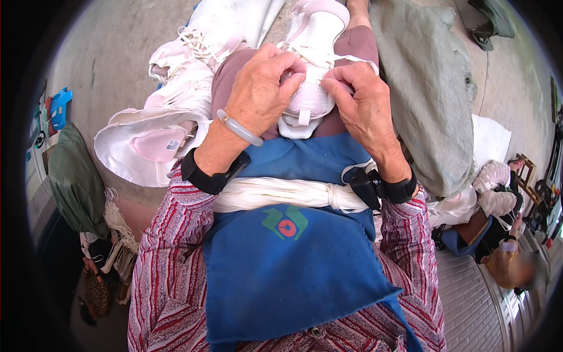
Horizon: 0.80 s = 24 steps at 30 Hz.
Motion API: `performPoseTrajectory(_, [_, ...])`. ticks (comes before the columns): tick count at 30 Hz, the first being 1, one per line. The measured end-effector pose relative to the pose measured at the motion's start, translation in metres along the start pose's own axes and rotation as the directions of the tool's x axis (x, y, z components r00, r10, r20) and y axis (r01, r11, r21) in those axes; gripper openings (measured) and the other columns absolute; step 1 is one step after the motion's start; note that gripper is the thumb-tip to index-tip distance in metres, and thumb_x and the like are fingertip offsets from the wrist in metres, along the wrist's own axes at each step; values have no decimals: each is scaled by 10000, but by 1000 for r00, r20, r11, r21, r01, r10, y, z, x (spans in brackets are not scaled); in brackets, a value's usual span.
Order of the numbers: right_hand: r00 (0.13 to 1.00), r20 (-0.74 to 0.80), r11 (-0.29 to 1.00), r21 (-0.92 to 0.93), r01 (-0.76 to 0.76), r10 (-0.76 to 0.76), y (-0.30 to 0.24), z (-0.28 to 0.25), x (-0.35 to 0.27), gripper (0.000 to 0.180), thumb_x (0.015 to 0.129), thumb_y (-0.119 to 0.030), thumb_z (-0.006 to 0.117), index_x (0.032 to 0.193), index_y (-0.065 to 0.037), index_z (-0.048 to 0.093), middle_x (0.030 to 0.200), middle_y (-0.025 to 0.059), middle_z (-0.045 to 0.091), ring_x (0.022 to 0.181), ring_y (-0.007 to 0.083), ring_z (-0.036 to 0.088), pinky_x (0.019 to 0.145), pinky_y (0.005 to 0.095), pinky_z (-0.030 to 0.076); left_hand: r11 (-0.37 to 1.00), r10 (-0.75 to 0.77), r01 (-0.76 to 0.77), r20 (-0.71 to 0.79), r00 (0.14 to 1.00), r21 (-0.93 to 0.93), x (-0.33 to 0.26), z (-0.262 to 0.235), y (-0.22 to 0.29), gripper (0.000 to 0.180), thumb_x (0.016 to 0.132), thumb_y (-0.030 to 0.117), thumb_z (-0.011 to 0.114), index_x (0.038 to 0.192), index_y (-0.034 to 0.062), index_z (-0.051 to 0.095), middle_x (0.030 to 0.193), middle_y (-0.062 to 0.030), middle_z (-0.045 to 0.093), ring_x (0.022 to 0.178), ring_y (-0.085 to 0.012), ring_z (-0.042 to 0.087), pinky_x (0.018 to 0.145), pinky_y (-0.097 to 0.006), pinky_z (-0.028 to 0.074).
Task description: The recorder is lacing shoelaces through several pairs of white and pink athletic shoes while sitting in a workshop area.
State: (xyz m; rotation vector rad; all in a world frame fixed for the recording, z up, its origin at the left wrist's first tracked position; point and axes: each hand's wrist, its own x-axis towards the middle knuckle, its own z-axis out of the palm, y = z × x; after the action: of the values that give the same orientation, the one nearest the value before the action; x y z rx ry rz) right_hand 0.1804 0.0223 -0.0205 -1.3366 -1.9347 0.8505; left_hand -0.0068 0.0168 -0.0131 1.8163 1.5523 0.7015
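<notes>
A white and pale-pink sneaker (316, 44) lies across my lap, its heel end with a pull tab nearest me. White shoelace (353, 58) runs through its upper part and loops out to the right. My left hand (261, 88), with a pale bangle at the wrist, is closed at the shoe's left edge, thumb and fingers pinched on the lace; its fingertips are partly hidden. My right hand (365, 101) is closed too, pinching the lace beside the shoe's right edge. Under the shoe I wear a blue apron (281, 270) tied round with a bundle of white laces (275, 195).
Several white sneakers (170, 64) lie piled at my left, beside a white shoe-filled bag (111, 144). A grey-green sack (425, 88) stretches along my right. Further right, a person (504, 264) sits near more white shoes (495, 188). A dark green bag (76, 176) sits at the far left.
</notes>
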Motion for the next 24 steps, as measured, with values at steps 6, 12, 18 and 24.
performPoseTrajectory(6, [971,113,971,86,-223,213,-3,-2,2,141,819,-148,653,844,-9,663,789,150,577,744,315,589,685,399,467,996,-56,59,49,997,-69,3,-2,-2,122,790,105,703,903,61,686,822,-63,572,773,-200,566,702,-298,452])
performPoseTrajectory(12, [979,138,984,84,-160,148,-4,-2,3,131,832,-129,624,863,-9,669,826,170,593,780,331,599,704,407,474,996,-65,69,70,995,-60,2,-2,-4,124,797,119,707,908,67,694,830,-47,571,784,-180,558,707,-289,451])
performPoseTrajectory(18, [999,40,996,-88,11,-7,-9,2,2,86,834,-70,593,898,-21,623,845,165,602,783,355,605,692,417,486,999,-40,41,28,999,-33,0,1,-2,133,791,123,699,908,59,697,843,-83,570,776,-213,576,698,-312,465])
performPoseTrajectory(24, [998,-3,992,-114,61,-62,-14,9,-3,106,833,-32,580,938,-18,586,851,167,598,749,370,613,655,424,495,998,-15,15,-6,1000,-62,0,3,-2,134,783,127,692,895,54,698,851,-118,571,754,-253,593,684,-339,480])
